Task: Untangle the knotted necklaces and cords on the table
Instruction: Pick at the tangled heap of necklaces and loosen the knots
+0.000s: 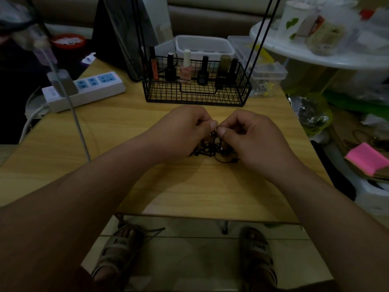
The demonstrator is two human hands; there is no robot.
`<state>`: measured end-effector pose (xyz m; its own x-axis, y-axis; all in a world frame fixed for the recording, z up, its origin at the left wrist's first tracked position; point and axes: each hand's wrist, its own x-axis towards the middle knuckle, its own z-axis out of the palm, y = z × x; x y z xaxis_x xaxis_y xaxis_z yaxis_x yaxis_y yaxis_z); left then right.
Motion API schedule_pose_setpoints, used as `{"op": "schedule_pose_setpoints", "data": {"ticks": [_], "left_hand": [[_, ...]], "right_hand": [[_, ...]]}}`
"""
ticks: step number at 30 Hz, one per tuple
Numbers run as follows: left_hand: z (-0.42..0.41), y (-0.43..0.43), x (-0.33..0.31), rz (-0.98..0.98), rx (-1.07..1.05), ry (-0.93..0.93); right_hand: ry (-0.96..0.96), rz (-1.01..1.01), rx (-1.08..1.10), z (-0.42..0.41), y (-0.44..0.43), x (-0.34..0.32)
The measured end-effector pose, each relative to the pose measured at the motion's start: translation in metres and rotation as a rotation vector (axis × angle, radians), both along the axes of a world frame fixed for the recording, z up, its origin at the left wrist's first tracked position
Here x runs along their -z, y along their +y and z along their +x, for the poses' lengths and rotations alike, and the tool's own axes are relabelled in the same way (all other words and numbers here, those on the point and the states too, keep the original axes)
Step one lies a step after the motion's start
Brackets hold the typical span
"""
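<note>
A dark tangle of thin cords and necklaces (212, 149) lies on the wooden table (147, 127), partly hidden under both hands. My left hand (183, 131) pinches a strand at the top of the tangle between thumb and fingers. My right hand (250, 135) pinches the same spot from the other side, thumb tip almost touching the left thumb. A loop of cord (226, 160) trails out toward the table's near edge.
A black wire basket (195, 95) with several nail polish bottles stands just beyond the hands. A white power strip (84, 91) lies at the left with a grey cable (77, 123) running across the table. Clear plastic boxes (267, 70) sit at the back right.
</note>
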<state>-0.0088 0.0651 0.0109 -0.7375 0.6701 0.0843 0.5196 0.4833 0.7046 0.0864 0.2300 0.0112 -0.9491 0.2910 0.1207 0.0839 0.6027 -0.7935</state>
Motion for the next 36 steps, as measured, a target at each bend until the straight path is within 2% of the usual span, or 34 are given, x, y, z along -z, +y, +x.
{"op": "schedule_pose_setpoints", "data": {"ticks": [4, 8, 12, 14, 19, 22, 28, 36], "left_hand": [[0.0, -0.002, -0.006, 0.003, 0.019, -0.089], [-0.001, -0.005, -0.012, 0.001, 0.084, -0.149], [0.002, -0.004, -0.012, 0.049, 0.039, -0.167], [0.003, -0.003, -0.011, 0.055, 0.024, -0.181], [0.003, -0.002, -0.009, 0.102, -0.06, -0.211], [0.001, -0.003, -0.01, 0.17, -0.083, -0.275], [0.001, -0.003, -0.01, 0.222, -0.038, -0.359], [0.003, -0.003, -0.009, 0.142, -0.006, -0.341]], "right_hand": [[-0.009, -0.06, 0.009, 0.001, 0.003, -0.005], [-0.08, -0.25, 0.015, 0.002, 0.004, -0.006], [-0.098, -0.447, -0.004, 0.002, 0.004, -0.006], [-0.064, -0.447, -0.007, 0.003, 0.004, -0.005], [0.048, -0.304, 0.04, 0.005, 0.003, -0.008], [0.024, -0.288, 0.039, 0.004, 0.004, -0.006], [0.049, -0.605, 0.063, -0.002, 0.004, -0.006], [0.076, -0.72, 0.063, -0.002, 0.004, -0.009]]}}
